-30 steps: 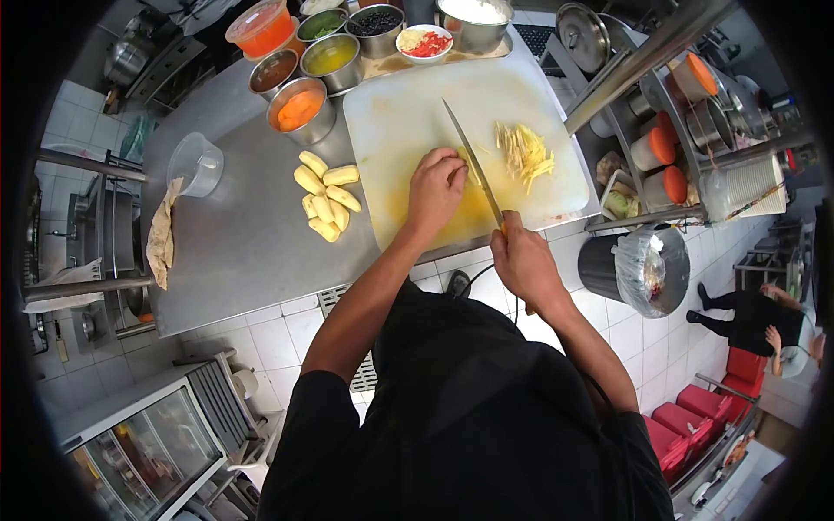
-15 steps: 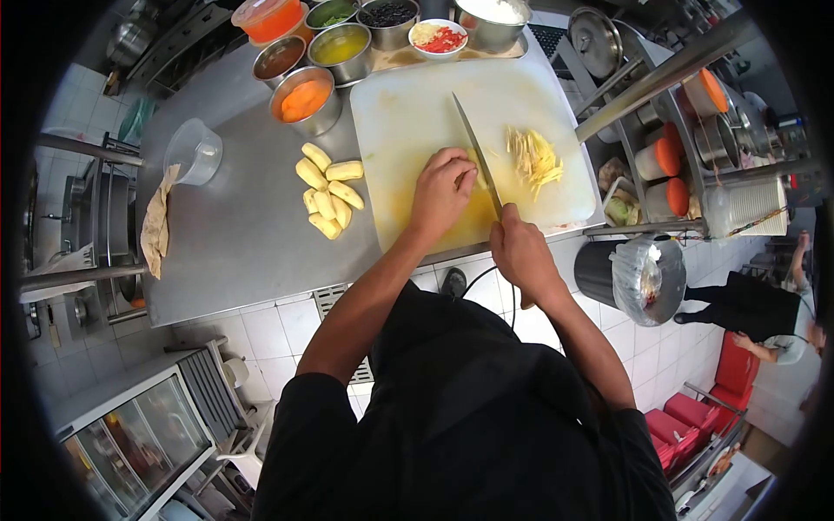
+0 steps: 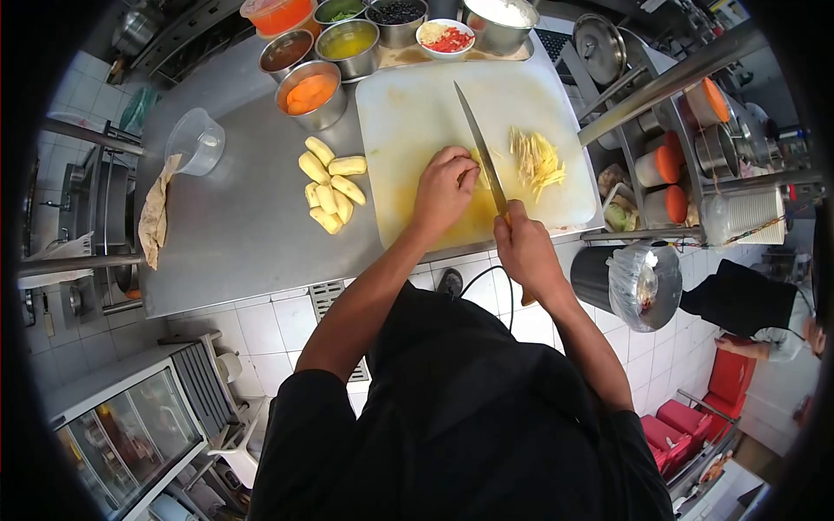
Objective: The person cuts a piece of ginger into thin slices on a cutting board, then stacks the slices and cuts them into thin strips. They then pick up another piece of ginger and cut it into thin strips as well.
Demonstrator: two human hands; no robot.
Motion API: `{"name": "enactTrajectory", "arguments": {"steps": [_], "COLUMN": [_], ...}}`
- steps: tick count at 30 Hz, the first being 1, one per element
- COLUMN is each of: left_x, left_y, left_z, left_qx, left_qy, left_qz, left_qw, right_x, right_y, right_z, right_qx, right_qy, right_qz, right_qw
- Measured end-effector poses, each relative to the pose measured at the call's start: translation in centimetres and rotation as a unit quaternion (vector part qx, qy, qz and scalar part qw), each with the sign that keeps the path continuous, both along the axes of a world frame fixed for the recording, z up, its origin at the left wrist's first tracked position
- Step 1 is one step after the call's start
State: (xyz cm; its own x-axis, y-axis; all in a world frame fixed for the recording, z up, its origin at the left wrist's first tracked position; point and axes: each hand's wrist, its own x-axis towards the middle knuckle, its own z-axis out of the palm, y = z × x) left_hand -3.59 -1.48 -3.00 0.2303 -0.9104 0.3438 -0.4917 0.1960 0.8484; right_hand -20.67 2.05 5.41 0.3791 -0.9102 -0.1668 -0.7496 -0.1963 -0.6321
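My right hand [image 3: 526,246] is wrapped around the handle of a long kitchen knife [image 3: 482,149], whose blade points away across the white cutting board [image 3: 408,104]. Just left of the blade, the curled fingers of my left hand [image 3: 446,193] press a pale yellow piece [image 3: 479,165] onto the board; most of it is hidden by the fingers and blade. Right of the knife lies a heap of thin yellow strips [image 3: 537,162]. Several peeled, finger-shaped yellow pieces [image 3: 327,186] rest on the steel table [image 3: 252,226] beside the board. Yellow stains mark the board near my hands.
Steel bowls, one with orange pieces [image 3: 311,93], and a small white bowl [image 3: 446,39] stand behind the board. A clear plastic tub [image 3: 195,141] and brown cloth [image 3: 158,213] are at left. A lined bin [image 3: 643,286] and a person [image 3: 751,300] are at right.
The knife blade has tipped slightly and shifted a little right with my right hand. My left hand stays on the yellow piece. At right, the other person has shifted and lowered an arm.
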Motion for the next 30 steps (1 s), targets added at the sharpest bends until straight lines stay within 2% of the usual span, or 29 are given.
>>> {"name": "enactTrajectory", "arguments": {"steps": [4,13,22,30], "left_x": [0.1,0.1,0.0,-0.1], "left_y": [0.0,-0.1,0.2,0.0], "left_z": [0.0,-0.4,-0.1,0.2], "left_qx": [-0.002,-0.015,0.000,0.008], "left_qy": [-0.004,-0.017,0.004,0.005], "left_qz": [-0.003,-0.001,-0.002,0.004], "left_qw": [1.000,1.000,1.000,1.000], "right_x": [0.1,1.7,0.6,0.9], "right_y": [-0.1,-2.1,-2.2,-1.1], "right_z": [-0.5,-1.9,-1.2,-0.3], "right_qx": [-0.023,0.001,-0.020,-0.017], "right_qy": [0.011,0.046,-0.013,-0.020], "right_qz": [0.016,0.017,-0.007,-0.003], "right_qw": [1.000,0.999,1.000,1.000]}}
